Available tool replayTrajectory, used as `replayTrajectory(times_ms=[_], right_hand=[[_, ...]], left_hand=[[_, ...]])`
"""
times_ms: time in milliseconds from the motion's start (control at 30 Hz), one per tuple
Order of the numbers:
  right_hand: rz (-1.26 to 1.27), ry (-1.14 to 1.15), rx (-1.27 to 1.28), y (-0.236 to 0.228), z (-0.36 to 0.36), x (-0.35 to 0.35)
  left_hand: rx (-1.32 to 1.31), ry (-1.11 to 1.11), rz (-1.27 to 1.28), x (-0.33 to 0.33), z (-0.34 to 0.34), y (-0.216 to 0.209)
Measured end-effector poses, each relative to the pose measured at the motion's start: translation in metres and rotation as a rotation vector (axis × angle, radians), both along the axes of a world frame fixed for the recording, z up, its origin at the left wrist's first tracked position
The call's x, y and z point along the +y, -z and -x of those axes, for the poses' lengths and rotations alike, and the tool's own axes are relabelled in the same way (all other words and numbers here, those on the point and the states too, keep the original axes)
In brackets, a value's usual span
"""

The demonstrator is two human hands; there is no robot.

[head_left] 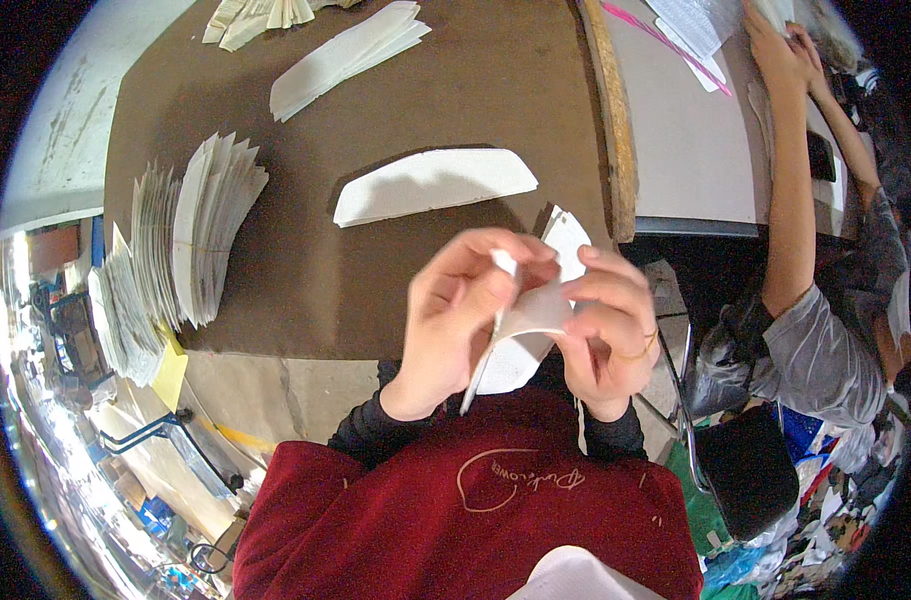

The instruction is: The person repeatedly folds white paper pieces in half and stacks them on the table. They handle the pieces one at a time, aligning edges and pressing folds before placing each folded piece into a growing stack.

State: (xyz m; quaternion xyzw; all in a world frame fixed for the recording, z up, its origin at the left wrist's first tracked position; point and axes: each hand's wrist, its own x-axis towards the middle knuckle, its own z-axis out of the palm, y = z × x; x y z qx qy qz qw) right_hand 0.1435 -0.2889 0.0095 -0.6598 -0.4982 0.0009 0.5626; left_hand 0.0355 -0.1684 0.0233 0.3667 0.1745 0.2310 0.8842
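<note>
The person wears a dark red garment with a pale looping mark on the chest. Black long sleeves reach the wrists. A thin gold bracelet circles the right wrist.

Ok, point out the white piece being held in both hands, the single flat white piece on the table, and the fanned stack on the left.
held white piece (535, 318), head view, curved middle.
flat white piece (435, 183), head view, centre.
fanned stack (210, 235), head view, top sheet.

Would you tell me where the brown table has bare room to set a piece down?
Bare brown table lies between the single white curved piece and the near edge, left of both hands. The left edge is crowded with fanned white stacks.
</note>
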Motion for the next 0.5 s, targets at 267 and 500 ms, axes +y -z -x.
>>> replayTrajectory(times_ms=[267,500], right_hand=[[-0.682,-0.101,0.203,-0.02,0.0,-0.035],[-0.479,-0.14,0.58,-0.033,-0.007,-0.046]], left_hand=[[-0.269,-0.407,0.217,0.065,0.007,-0.004],[-0.117,-0.048,0.204,0.048,0.001,-0.008]])
